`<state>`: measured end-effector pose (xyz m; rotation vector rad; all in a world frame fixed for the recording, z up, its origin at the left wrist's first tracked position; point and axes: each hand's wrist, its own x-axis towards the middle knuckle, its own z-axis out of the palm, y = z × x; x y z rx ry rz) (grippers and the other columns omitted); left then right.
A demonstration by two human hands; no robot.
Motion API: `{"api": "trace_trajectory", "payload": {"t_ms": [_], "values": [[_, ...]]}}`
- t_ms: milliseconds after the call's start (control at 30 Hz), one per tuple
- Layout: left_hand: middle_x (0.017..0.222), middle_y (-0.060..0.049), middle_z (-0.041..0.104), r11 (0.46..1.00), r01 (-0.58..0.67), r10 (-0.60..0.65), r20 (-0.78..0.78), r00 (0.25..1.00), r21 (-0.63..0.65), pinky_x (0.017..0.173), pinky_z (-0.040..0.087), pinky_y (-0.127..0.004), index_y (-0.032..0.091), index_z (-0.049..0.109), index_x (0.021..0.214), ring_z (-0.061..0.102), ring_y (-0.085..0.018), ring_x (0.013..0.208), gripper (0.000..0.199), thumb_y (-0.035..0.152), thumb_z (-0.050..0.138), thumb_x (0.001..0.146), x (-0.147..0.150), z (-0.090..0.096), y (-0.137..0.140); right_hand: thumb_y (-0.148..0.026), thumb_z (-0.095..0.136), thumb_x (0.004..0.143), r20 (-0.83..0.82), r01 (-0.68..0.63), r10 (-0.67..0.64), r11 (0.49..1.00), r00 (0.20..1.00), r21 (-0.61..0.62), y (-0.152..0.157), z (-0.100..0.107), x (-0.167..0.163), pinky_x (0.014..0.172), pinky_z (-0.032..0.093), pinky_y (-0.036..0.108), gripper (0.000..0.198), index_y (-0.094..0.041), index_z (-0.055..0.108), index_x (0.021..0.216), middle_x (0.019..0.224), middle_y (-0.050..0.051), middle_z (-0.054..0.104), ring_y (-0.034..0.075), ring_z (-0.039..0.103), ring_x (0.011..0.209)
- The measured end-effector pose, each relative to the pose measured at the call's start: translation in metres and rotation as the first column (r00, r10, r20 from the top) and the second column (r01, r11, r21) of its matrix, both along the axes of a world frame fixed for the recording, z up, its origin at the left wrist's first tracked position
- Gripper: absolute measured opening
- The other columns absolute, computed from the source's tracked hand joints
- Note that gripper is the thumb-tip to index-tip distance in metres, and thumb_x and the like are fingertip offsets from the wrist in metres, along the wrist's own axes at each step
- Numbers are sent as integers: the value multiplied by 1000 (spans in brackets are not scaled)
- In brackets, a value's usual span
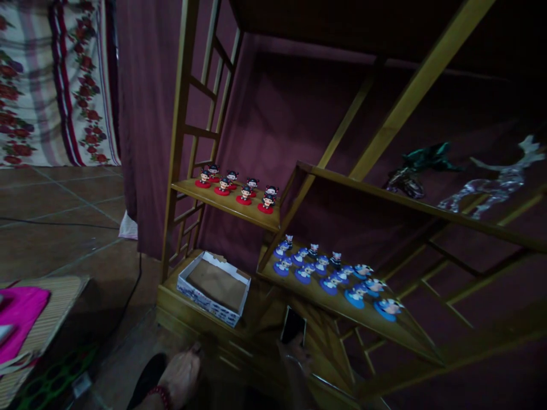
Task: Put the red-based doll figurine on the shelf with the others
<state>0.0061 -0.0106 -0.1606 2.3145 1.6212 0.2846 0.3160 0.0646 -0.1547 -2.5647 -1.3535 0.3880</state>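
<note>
Low in the head view, my right hand point(299, 352) grips the bottom end of a dark, flat rectangle with pale edges that looks like a phone point(294, 326), below the right-hand figurine shelf. My left hand point(184, 370), with a red bead bracelet point(160, 394) at the wrist, is in front of the cabinet base; its fingers are dark and mostly hidden. Between the hands and the back panel, an open shallow cardboard box point(213, 304) sits on the lowest board, its visible floor bare. Several figurines on red bases point(245, 195) stand in two rows on the upper left shelf.
Several figurines on purple and blue bases point(331, 283) crowd the slanted-looking right shelf point(380, 324). Above stand a clear deer ornament point(491, 185) and a green ornament point(431, 156). A green holed tray point(53, 378) and pink cloth point(23, 319) lie left; a cable point(132, 290) crosses the floor.
</note>
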Motion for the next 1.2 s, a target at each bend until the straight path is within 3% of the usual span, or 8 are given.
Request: {"api": "trace_trajectory", "payload": {"t_ms": [133, 367, 500, 667, 800, 933, 1067, 1200], "values": [[100, -12, 66, 1000, -7, 7, -15, 1000, -27, 88, 46, -31, 16, 59, 101, 62, -19, 93, 34, 5, 41, 75, 0, -12, 3, -45, 52, 72, 47, 152, -149, 986, 988, -75, 4, 1, -8, 79, 45, 47, 77, -11, 29, 137, 119, 25, 52, 39, 50, 112], [117, -13, 61, 993, -9, 4, -48, 999, -118, 95, 42, -33, 16, 59, 111, 57, -21, 109, 49, -2, 39, 70, -5, -4, 5, -45, 38, 78, 144, 15, -6, 998, 990, -61, -6, 4, -16, 82, 43, 49, 73, -3, 26, 137, 124, 27, 48, 38, 51, 112], [123, -7, 58, 989, -133, 140, 112, 984, -61, 89, 46, -28, 23, 61, 107, 58, -18, 106, 55, -5, 39, 65, -11, 38, 23, -34, 29, 84, 283, -84, 89, 996, 955, -29, -4, 21, -32, 88, 40, 51, 58, -6, 34, 134, 135, 26, 39, 36, 48, 117], [121, -10, 56, 932, -218, 92, 394, 915, 290, 94, 45, -29, 19, 61, 101, 55, -17, 109, 42, 1, 32, 76, -29, 127, 69, -23, 36, 82, 287, -364, 366, 929, 885, -63, 3, 61, -66, 101, 36, 34, 43, -9, 57, 117, 126, 19, 53, 26, 48, 120], [119, -10, 52, 703, -327, -81, 528, 846, 632, 98, 42, -35, 18, 58, 102, 48, -19, 115, 34, 6, 37, 78, -63, 212, 108, -29, 44, 81, 76, -546, 553, 832, 829, -100, -5, 112, -92, 89, 45, 30, 32, -17, 68, 98, 106, 12, 67, 25, 60, 104], [117, -10, 50, 514, -445, -82, 559, 825, 733, 99, 41, -38, 16, 57, 101, 47, -20, 113, 30, 8, 39, 79, -98, 284, 142, -34, 49, 76, 29, -649, 652, 757, 758, -72, -22, 192, -113, 72, 48, 30, 23, -24, 70, 80, 85, 5, 72, 22, 65, 84], [109, -9, 54, 560, -373, -46, 478, 877, 739, 93, 44, -36, 15, 58, 95, 53, -19, 101, 26, 10, 38, 79, -118, 321, 168, -35, 49, 79, -224, -808, 836, 545, 501, 226, -33, 280, -141, 74, 48, 24, 29, -20, 66, 97, 91, 4, 70, 16, 64, 84], [92, -8, 57, 598, -257, -22, 337, 941, 759, 84, 47, -34, 14, 57, 89, 55, -19, 87, 23, 10, 37, 80, -125, 321, 182, -35, 47, 83, -54, -798, 887, 438, 459, 414, -27, 340, -167, 76, 49, 26, 31, -20, 63, 104, 90, 4, 70, 15, 63, 83]]}}
